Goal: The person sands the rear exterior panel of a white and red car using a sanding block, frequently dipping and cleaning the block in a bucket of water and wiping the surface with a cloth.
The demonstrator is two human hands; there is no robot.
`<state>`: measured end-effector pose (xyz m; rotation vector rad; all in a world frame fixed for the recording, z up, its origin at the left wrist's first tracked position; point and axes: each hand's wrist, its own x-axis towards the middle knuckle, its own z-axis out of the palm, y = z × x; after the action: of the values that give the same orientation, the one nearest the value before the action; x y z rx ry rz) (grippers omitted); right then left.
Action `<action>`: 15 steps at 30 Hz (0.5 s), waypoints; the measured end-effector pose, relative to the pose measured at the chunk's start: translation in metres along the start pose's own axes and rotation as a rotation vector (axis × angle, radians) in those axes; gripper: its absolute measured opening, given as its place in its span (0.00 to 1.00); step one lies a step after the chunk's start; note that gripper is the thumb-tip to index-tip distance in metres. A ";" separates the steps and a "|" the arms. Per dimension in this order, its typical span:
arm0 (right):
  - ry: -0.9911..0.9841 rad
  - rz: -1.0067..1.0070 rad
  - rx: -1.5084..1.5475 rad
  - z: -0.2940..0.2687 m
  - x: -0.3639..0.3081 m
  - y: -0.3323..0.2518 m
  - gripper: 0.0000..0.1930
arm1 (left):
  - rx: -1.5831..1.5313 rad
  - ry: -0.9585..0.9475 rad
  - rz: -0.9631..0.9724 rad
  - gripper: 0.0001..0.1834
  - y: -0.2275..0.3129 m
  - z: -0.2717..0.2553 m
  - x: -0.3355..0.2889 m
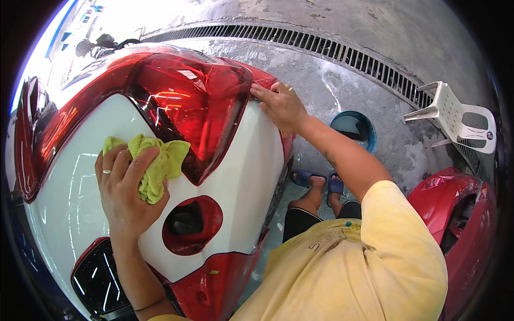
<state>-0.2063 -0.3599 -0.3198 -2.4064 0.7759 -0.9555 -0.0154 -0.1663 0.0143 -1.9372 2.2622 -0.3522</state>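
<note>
My left hand [122, 195], with a ring on one finger, is closed around a bunched yellow-green cloth [155, 166]. The cloth rests on the white part [83, 182] of a car's glossy red-and-white body, beside the dark-edged red lamp [206, 115]. My right hand [284, 108] reaches across to the lamp's outer corner. Its fingers are stretched out, and the tips touch the edge where lamp, red bodywork and white panel [251, 160] meet. Nothing shows in that hand. Below the cloth, a round red-rimmed recess [211, 227] has a dark inside.
Beside the car, a blue bucket [370, 140] holding liquid stands on the wet grey floor. A slotted drain grate [300, 38] curves behind it. To the right are a white plastic chair [455, 115] and a loose red body panel [444, 195]. My sandalled feet [317, 181] stand close to the car.
</note>
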 end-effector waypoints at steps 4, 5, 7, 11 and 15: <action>0.023 -0.041 0.045 -0.002 -0.035 -0.065 0.28 | 0.003 -0.003 -0.020 0.31 0.001 0.000 -0.002; 0.032 -0.041 0.024 0.000 -0.034 -0.064 0.28 | 0.003 -0.001 -0.021 0.31 0.001 0.000 -0.002; 0.057 -0.036 -0.025 0.001 -0.027 -0.057 0.28 | 0.003 0.003 -0.015 0.31 0.001 -0.002 -0.001; 0.085 0.066 -0.096 0.005 -0.004 -0.026 0.21 | 0.002 0.003 -0.009 0.31 0.001 -0.002 -0.001; 0.031 -0.047 -0.089 -0.009 -0.019 -0.051 0.21 | 0.004 0.011 -0.006 0.32 0.001 -0.002 -0.001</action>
<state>-0.2071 -0.3110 -0.2943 -2.5018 0.7914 -0.9990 -0.0169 -0.1646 0.0160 -1.9449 2.2614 -0.3682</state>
